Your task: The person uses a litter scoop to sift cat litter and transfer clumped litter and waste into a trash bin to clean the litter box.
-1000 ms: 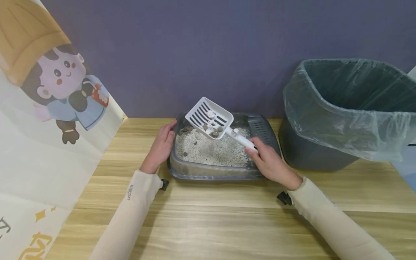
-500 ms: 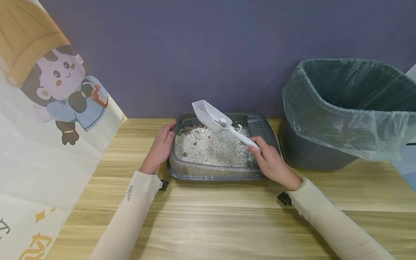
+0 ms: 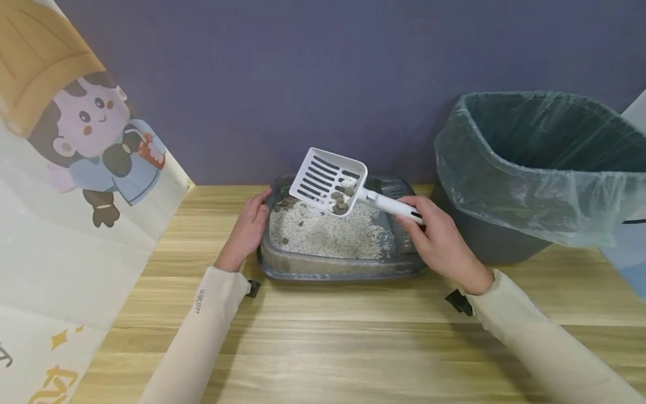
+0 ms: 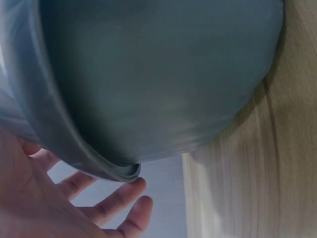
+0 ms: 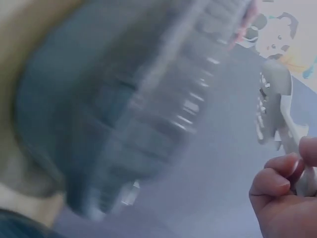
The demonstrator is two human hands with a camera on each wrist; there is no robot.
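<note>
My right hand (image 3: 444, 247) has its fingers curled round the handle of the white slotted plastic scoop (image 3: 328, 180), which I hold lifted above the grey rectangular plastic litter tray (image 3: 343, 268); brown pellets and pale clumps sit in its bowl. My left hand (image 3: 248, 230) rests with relaxed, nearly straight fingers against the tray's nine o'clock rim (the left wrist view shows them spread beside the wall). From the tray, the dark bin lined with a clear plastic bag (image 3: 535, 168) stands at three o'clock, the cartoon banner (image 3: 91, 185) at nine, all on the wooden tabletop (image 3: 323, 348).
</note>
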